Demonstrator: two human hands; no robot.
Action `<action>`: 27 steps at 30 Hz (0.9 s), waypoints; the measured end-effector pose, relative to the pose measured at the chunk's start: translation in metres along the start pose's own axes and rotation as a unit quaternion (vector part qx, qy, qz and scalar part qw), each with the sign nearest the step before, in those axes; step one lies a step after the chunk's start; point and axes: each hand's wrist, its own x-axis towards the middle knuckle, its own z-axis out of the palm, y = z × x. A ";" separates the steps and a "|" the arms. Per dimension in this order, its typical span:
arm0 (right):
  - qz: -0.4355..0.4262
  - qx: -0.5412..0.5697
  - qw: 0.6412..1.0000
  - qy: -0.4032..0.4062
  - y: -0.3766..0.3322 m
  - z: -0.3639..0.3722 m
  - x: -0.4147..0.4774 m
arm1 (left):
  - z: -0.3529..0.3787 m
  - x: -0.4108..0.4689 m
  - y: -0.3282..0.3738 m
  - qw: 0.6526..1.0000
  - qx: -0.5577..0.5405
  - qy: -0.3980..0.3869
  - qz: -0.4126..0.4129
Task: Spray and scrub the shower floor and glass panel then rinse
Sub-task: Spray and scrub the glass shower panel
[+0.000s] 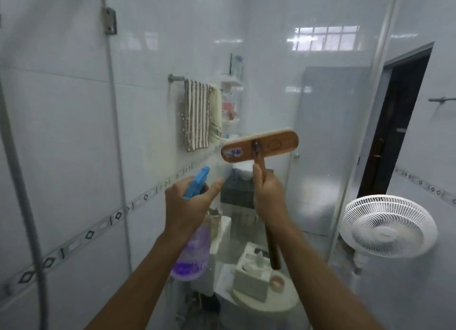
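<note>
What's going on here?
A person is cleaning the glass panel. The left hand grips a spray bottle of purple liquid, nozzle aimed at the glass. The right hand holds a wooden scrub brush by its handle, head raised with bristles toward the panel. Whether it touches is unclear.

A striped towel [197, 115] hangs from a towel bar [176, 78] at twelve o'clock, a cream cloth [215, 115] touching it at its three o'clock; a white fan [387, 227] sits at four o'clock; a dark doorway [394, 122] opens at two o'clock; at six o'clock a pale box [251, 275] and a tape roll [277, 281] rest on a toilet lid [283, 302]; a grey shower hose [22, 194] hangs at nine o'clock.
</note>
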 end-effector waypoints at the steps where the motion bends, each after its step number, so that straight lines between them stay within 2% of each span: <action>1: 0.021 -0.003 1.000 -0.005 0.025 0.010 -0.020 | 0.001 -0.004 0.000 1.000 -0.004 0.003 -0.006; 4: 0.096 -0.014 0.994 -0.046 0.078 0.034 -0.065 | 0.005 -0.012 -0.002 1.000 -0.002 0.017 -0.019; 6: 0.101 -0.011 0.993 -0.053 0.076 0.034 -0.068 | 0.010 -0.014 -0.003 0.999 0.005 0.023 -0.031; 13: -0.046 0.059 0.997 0.027 -0.037 -0.027 0.034 | 0.030 -0.025 -0.005 0.997 -0.016 0.030 -0.068; 15: -0.072 0.045 0.995 0.049 -0.041 -0.036 0.052 | 0.036 -0.036 -0.008 0.996 -0.013 0.043 -0.077; 18: -0.056 0.024 0.998 0.024 -0.001 -0.027 0.044 | 0.053 -0.063 -0.022 0.993 0.005 0.068 -0.098; 21: -0.027 0.055 0.998 -0.031 0.062 0.004 -0.005 | 0.066 -0.090 -0.049 0.986 0.034 0.091 -0.137; 24: 0.033 0.049 0.994 -0.090 0.138 0.039 -0.077 | 0.074 -0.125 -0.076 0.977 0.059 0.096 -0.179; 27: 0.129 0.051 0.981 -0.137 0.215 0.069 -0.149 | 0.080 -0.172 -0.101 0.970 0.106 0.081 -0.201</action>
